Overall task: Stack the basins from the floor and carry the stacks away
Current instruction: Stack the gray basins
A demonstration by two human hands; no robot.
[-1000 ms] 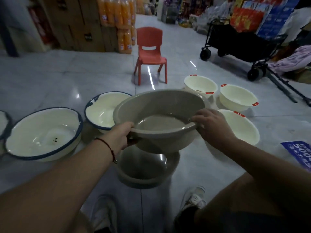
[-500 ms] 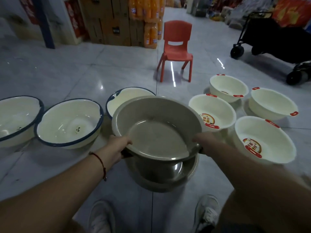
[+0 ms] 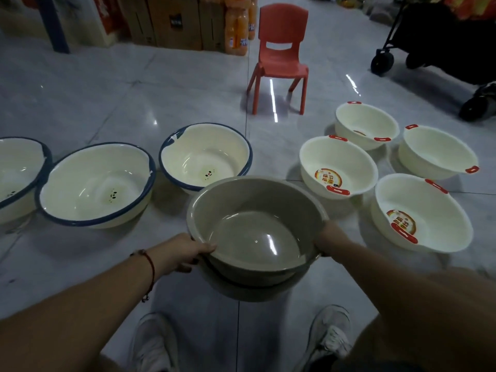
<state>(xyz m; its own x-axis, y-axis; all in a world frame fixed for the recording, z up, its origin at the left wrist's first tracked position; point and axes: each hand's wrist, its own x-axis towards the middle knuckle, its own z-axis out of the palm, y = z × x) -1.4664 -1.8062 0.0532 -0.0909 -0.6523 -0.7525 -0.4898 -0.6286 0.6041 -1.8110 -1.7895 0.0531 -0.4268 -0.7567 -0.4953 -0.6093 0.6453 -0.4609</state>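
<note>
No legible text on basin stickers (image 3: 326, 177)

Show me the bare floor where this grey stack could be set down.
Bare tile runs between the nearest blue-rimmed basin and the stickered white basin, up to the red chair. More lies beyond the blue-rimmed row. The four white basins on the right sit crowded. Both hands grip the grey basin.

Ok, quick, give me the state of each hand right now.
Left hand: grips the near-left rim of the grey basin.
Right hand: holds the same basin's right rim; fingers mostly hidden.
</note>
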